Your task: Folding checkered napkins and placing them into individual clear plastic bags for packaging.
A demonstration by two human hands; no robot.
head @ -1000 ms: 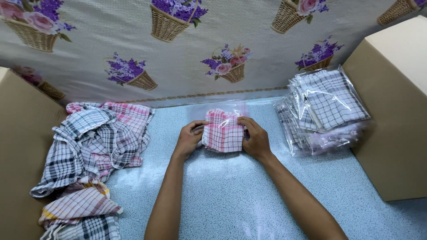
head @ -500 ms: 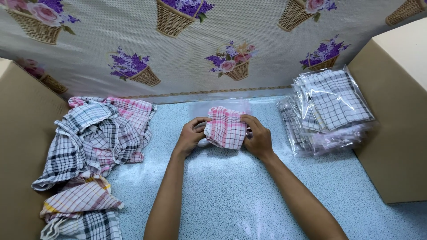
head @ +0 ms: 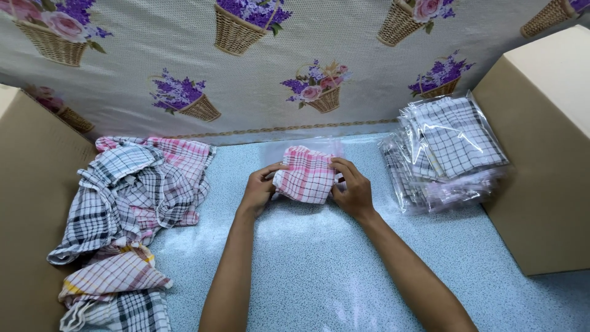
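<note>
Since a second ago the folded pink checked cloth (head: 305, 175) has come up off the surface and tilted, its lower edge now lifted toward the camera, while both hands have shifted only a little at centre frame. Left hand (head: 260, 189) is clamped on the cloth's left edge, thumb on top, fingers tucked beneath. Right hand (head: 351, 189) is closed on the right edge the same way, so the fold stays tight and square between the two grips. Holding by both ends looks like the way to keep the layers from springing open.

Just behind the cloth, a clear plastic bag (head: 307, 147) lies flat on the speckled blue surface (head: 319, 270), its mouth apparently facing the hands; the cloth's far end sits at or just inside it, though the film is too glassy to say how far.

Over at the left of the frame, a loose heap of checked cloths (head: 132, 197) sprawls within easy reach of the left hand, unfolded and rumpled. At the right, a stack of bagged cloths (head: 448, 154) leans against a cardboard box (head: 541, 154). Another cardboard box (head: 31, 203) stands beside the heap at far left. Across the top hangs a flower-basket printed backdrop (head: 295, 67).
</note>
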